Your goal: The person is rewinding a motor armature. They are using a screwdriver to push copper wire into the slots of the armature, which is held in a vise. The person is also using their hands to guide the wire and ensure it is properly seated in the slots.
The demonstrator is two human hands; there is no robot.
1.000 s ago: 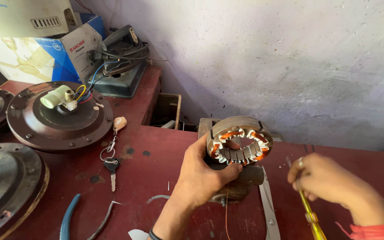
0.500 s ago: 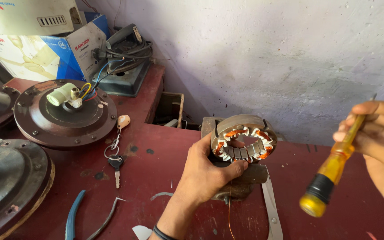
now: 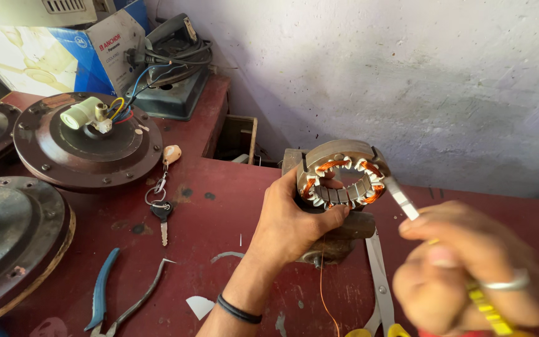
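My left hand (image 3: 294, 221) grips a round motor stator (image 3: 342, 175) with copper windings and white insulators, holding it tilted above the red workbench (image 3: 219, 218). My right hand (image 3: 463, 271) is blurred at the lower right, closed around a yellow-handled screwdriver (image 3: 488, 309). The screwdriver's flat metal blade (image 3: 400, 198) points up and left, with its tip at the stator's right rim. A thin copper wire (image 3: 323, 284) hangs down from the stator.
A brown fan motor housing (image 3: 85, 140) with coloured wires sits at the left, another housing (image 3: 7, 240) nearer me. A key on a ring (image 3: 162, 209), blue-handled pliers (image 3: 104, 293) and scissors (image 3: 378, 281) lie on the bench. Boxes (image 3: 45, 53) and a dark device (image 3: 173, 62) stand behind.
My right hand has swung the screwdriver down from the raised position and brought its blade to the stator's right rim. My left hand keeps holding the stator in place.
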